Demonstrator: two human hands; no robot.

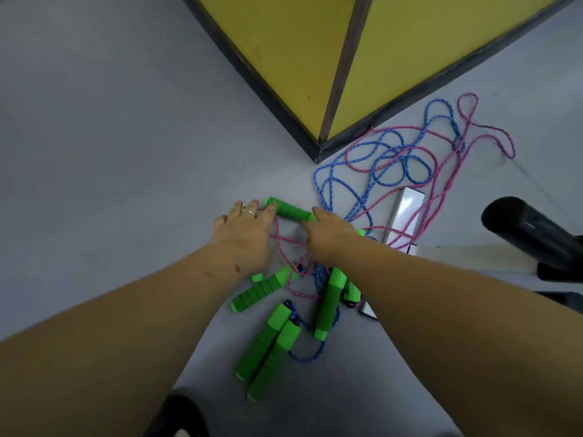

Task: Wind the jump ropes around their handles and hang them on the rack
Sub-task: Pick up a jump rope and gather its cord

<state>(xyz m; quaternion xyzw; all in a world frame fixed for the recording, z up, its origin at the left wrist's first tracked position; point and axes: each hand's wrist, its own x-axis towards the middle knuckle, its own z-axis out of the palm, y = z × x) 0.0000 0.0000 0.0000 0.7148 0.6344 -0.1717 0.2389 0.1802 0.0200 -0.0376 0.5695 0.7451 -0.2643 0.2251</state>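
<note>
Several green foam jump-rope handles lie on the grey floor. One handle lies between my hands: my left hand touches its left end with its fingertips, and my right hand grips its right end. Pink rope and blue rope sprawl tangled to the upper right. Pink rope strands run under both hands. A pair of handles lies side by side nearer me, another handle beside my right forearm, and one more handle under my left wrist. No rack is recognisable.
A yellow panel corner with a dark frame juts in from the top. A white flat bar lies under the ropes. A black tube and a wooden board sit at the right. A dark shoe shows at the bottom.
</note>
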